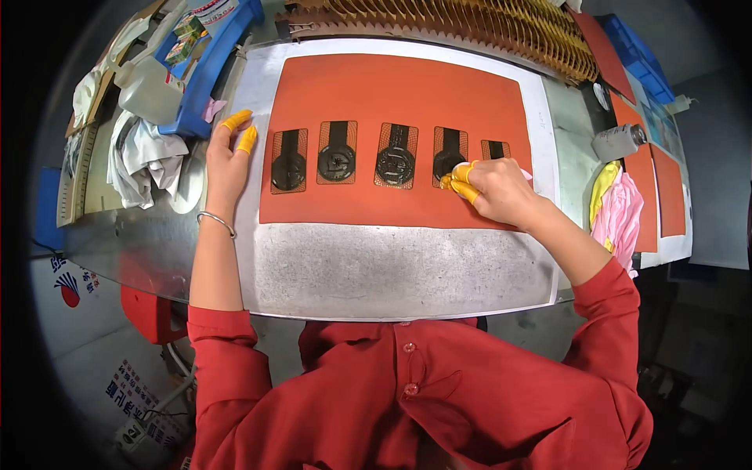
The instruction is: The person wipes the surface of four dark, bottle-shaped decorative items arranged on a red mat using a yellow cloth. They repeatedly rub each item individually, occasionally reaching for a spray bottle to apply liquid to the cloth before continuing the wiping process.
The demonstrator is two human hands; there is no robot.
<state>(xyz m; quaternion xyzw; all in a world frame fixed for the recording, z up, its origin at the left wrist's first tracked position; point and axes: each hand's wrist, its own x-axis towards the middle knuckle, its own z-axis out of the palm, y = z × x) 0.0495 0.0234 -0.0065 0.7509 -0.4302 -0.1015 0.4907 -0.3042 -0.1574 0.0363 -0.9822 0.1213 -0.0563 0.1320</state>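
Observation:
An orange sheet (392, 90) lies on a larger white sheet (261, 86). Across it runs a row of several framed panels, each with a black strip and most showing a round medallion (394, 164). My right hand (501, 188), with yellow finger covers, is closed over the panels at the right. Its fingertips press beside a black medallion (449, 160), and a bit of pale cloth (461, 168) shows at the fingers; the hand hides most of it. My left hand (228, 160), also with yellow finger covers, rests with fingers apart at the left margin of the white sheet.
A toothed brown rack (462, 27) stands along the back. At left are a blue tray (205, 86), a plastic jug (150, 90) and white rags (141, 160). A grey bottle (619, 142), pink cloth (619, 215) and more orange sheets (667, 192) lie at right.

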